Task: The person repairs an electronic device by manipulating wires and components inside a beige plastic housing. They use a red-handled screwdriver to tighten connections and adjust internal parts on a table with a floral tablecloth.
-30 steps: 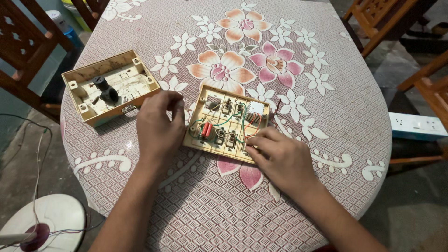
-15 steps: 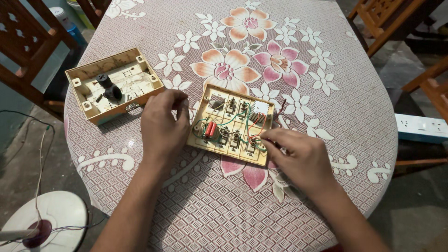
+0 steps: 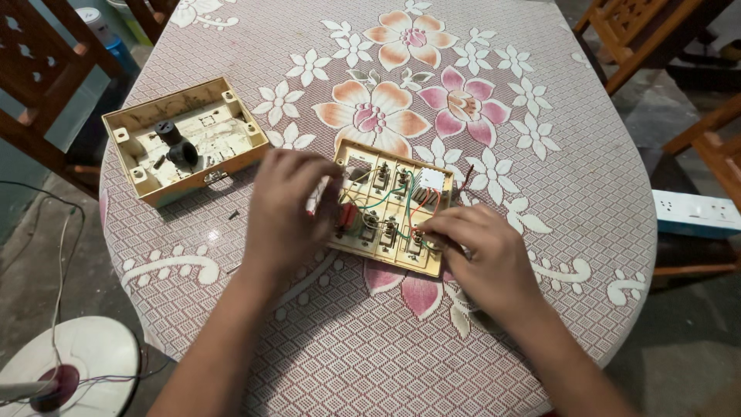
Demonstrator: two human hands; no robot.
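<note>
Cream plastic is forming the switch plate (image 3: 390,208), which is lying back-up near the middle of the table (image 3: 587,154), its rows of small switch bodies and red, green and white wires (image 3: 413,202) showing. The left hand (image 3: 285,212) is curling over the plate's left edge, fingers bent down onto it; whether they are pinching anything underneath I cannot tell. The right hand (image 3: 482,251) is pressing its fingertips together at the plate's lower right corner, seemingly on a wire end or terminal, though the exact contact is hidden.

The wires are looking thin and springy, so a hard tug could be pulling one loose from its terminal. The plate is resting on a slick, glossy floral cloth (image 3: 370,340), so it could be sliding if the left hand eases off. A small dark screw (image 3: 232,215) is lying loose on the cloth left of the hands, and a sweep of the forearm could be knocking it off the edge.

The open box (image 3: 185,139), yellowed and grimy inside, is sitting well apart to the left, holding two black round parts (image 3: 176,143).
</note>
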